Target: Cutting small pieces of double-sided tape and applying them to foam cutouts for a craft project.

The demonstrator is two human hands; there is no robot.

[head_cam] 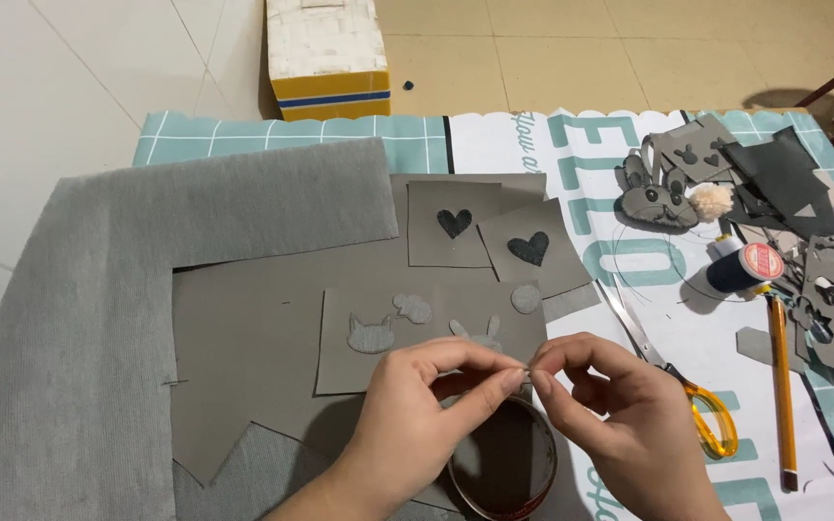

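Down at the lower middle of the frame, the left hand (412,405) and the right hand (620,405) meet fingertip to fingertip, each pinched narrow on something very small held between them; what that thing is cannot be made out, as it is hidden by the fingertips. The pinch point sits directly over a round roll of tape (504,463), which lies flat just below the hands, its far rim hidden behind the fingers. Both hands are equally near the pinch; the left comes in from the lower left, the right from the lower right.

Just above the pinch lies a grey sheet (340,338) bearing small felt cut-outs: a cat-head shape (371,335), a cloud shape (413,308), a rabbit-ear shape (477,333) partly behind the left fingers, and a round piece (526,298). Further up sit two grey squares with heart-shaped holes (454,223). To the right of the right hand lie scissors with yellow handles (711,415), their blades pointing to the upper left, and beyond them a pencil (782,386) running top to bottom. Grey fabric (69,338) fills the left of the frame.
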